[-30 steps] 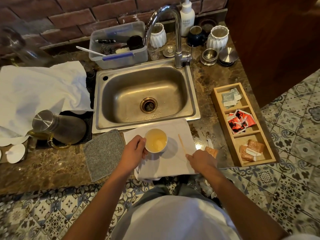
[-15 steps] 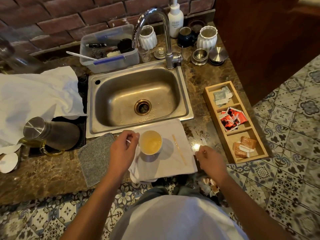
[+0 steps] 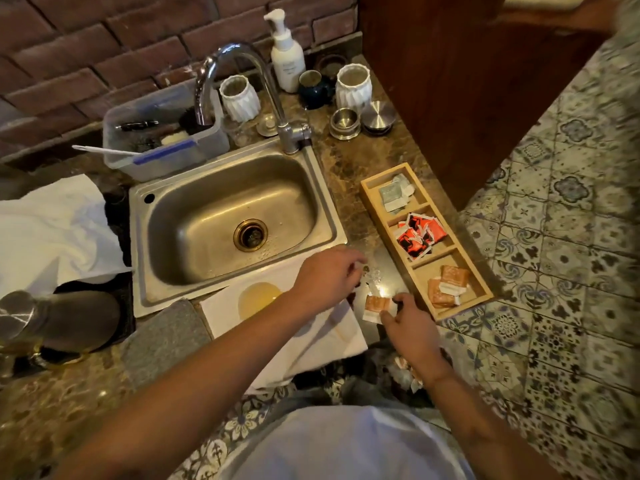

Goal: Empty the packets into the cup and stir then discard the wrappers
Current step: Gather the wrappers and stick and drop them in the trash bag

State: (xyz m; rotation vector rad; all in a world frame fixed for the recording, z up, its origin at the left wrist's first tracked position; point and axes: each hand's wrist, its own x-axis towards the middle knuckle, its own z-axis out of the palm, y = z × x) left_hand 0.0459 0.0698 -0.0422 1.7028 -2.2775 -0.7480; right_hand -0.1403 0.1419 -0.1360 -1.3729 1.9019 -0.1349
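Note:
A white cup [image 3: 258,299] of pale yellow liquid stands on a white cloth [image 3: 311,344] in front of the sink, and my left forearm crosses over its right side. My left hand [image 3: 327,277] reaches right past the cup, above small torn scraps [image 3: 372,277] on the counter. It is blurred and I see nothing held in it. My right hand [image 3: 407,322] pinches an orange packet [image 3: 376,305] lying at the counter's edge, just left of the tray. A thin wooden stir stick [image 3: 341,329] lies on the cloth.
A wooden tray [image 3: 465,305] to the right holds grey, red and orange packets in separate compartments. The steel sink [image 3: 235,216] lies behind the cup. A grey pad [image 3: 166,336] and a metal jug [image 3: 59,320] are to the left. A bin with wrappers [image 3: 401,372] stands below the counter edge.
My left hand let go of the cup and moved right over the counter. My right hand moved right and took hold of the orange packet. The view swung right.

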